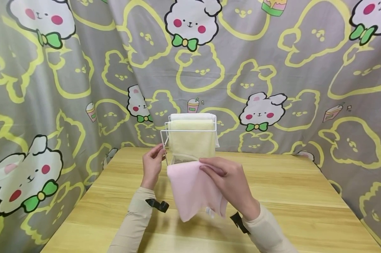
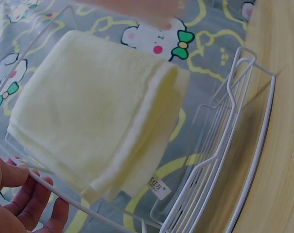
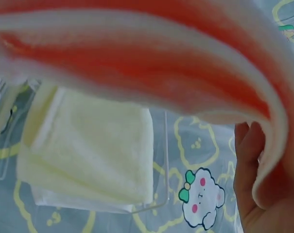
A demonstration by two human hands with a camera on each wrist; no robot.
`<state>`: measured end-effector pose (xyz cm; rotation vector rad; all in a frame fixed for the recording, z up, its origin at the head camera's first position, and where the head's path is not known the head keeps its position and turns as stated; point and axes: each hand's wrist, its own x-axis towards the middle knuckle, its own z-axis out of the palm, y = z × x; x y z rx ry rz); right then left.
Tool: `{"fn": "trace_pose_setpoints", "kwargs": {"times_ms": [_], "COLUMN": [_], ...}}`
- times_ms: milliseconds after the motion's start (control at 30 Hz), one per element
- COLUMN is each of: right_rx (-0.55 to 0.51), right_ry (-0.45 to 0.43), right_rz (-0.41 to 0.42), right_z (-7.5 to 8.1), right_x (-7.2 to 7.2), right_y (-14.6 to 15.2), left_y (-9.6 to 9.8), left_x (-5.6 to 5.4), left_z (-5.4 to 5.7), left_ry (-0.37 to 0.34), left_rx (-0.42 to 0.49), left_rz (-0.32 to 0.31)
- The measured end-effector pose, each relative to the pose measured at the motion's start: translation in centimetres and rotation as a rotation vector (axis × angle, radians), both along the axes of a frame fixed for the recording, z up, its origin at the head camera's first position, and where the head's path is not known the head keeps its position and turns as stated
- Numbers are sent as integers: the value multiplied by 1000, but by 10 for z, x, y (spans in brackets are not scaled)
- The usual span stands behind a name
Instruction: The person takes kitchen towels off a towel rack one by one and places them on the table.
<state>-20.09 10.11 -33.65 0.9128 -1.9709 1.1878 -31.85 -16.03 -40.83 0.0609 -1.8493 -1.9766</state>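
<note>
Fingers (image 1: 211, 162) of the right hand (image 1: 232, 181) pinch the pink towel (image 1: 190, 189) at its top; it hangs before the rack (image 1: 190, 130), and whether they touch, one cannot tell. The left hand (image 1: 152, 165) grips a wire at the rack's left side. Farther back, the rack carries a folded yellow towel (image 1: 191, 144) and, behind this, a white towel (image 1: 191, 116). Beneath is the worktop (image 1: 288, 196); beyond hangs a printed curtain (image 1: 234, 52).

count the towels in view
3: pink towel in the right hand, yellow towel on the rack, white towel behind the yellow one; others may be hidden.
</note>
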Motion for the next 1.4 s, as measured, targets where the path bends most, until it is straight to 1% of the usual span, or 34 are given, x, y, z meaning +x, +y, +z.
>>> {"fn": "trace_pose_setpoints", "kwargs": {"times_ms": [200, 367, 533, 600, 700, 767, 867, 1000, 1200, 1400], "right_rx": [17, 17, 28, 23, 8, 6, 23, 42, 28, 18], "right_ry": [-28, -28, -51, -90, -183, -246, -307, -349, -415, -468], "right_rz": [46, 93, 122, 138, 169, 172, 141, 93, 40, -11], "right_z": [-13, -24, -29, -29, -30, -32, -36, -48, -67, -84], "right_x": [5, 7, 10, 11, 12, 11, 6, -5, -25, -40], "right_y": [2, -3, -8, -10, -12, -12, -13, -15, -18, -19], "left_y": [2, 1, 1, 1, 1, 1, 1, 1, 1, 0], "left_x": [0, 0, -1, -1, -1, -1, -2, -2, -2, -1], "left_z": [1, 0, -1, -1, -1, 0, 0, -1, -1, -1], "left_ry": [16, 19, 15, 19, 25, 26, 24, 10, 1, -5], "left_rx": [11, 4, -7, -6, 2, 5, 6, -1, 6, 13], "left_rz": [0, 1, 3, 2, 3, 3, 1, -3, 1, -1]}}
